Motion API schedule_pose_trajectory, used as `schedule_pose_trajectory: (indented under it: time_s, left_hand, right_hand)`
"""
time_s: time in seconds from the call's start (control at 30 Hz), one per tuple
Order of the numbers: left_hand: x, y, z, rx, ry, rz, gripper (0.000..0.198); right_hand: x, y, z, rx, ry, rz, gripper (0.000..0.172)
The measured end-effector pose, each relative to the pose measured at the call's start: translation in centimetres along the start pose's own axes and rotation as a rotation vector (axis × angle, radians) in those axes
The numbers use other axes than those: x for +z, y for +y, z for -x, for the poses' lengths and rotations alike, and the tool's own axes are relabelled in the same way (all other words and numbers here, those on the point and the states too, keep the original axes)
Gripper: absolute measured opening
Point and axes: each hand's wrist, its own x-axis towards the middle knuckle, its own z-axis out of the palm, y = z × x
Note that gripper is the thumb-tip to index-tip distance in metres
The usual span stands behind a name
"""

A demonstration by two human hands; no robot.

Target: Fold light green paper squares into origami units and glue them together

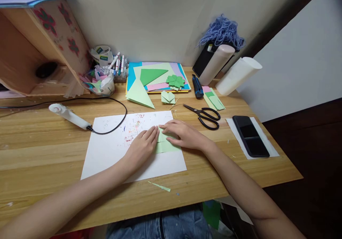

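"Resting where, the left hand [143, 144]?"

"On the left side of the green paper [170, 147], open and flat, fingers together."

"And the right hand [183, 133]?"

"Open too, fingers spread and bent over the paper's right part. Whether they pinch it at all, I cannot tell."

"Where's that paper?"

"At the right of the white sheet [104, 157], which lies on the counter [34, 167]."

"Anything around it?"

"Scissors [198, 112] to the far right, a phone [251, 135] farther right, a corded white tool [72, 118] at left, a folded heart [168, 98] on the far side, and a green sliver [164, 188] on the near side."
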Motion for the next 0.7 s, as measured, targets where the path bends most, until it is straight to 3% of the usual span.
schedule_pose_trajectory:
  time_s: [0.17,0.37,0.5,0.6,0.7]
  left_hand:
    - [-0.1,1.1,0.3,-0.02,0.023,-0.051,0.041]
    - [0.3,0.8,0.4,0.018,0.028,-0.059,0.044]
    - [0.6,1.2,0.5,-0.028,0.05,-0.007,0.037]
    - [0.5,1.8,0.6,-0.088,0.058,0.023,0.059]
    - [0.3,2.5,0.8,-0.135,0.033,0.022,0.066]
  right_hand:
    - [-0.1,0.0,0.1,0.005,-0.006,0.024,0.031]
    - [0.1,0.2,0.0,-0.003,-0.016,0.087,0.041]
    - [0.4,0.4,-0.1,-0.052,-0.012,0.148,0.038]
    - [0.6,0.4,-0.3,-0.064,0.013,0.176,0.031]
    - [1.2,0.2,-0.5,-0.053,0.063,0.196,0.025]
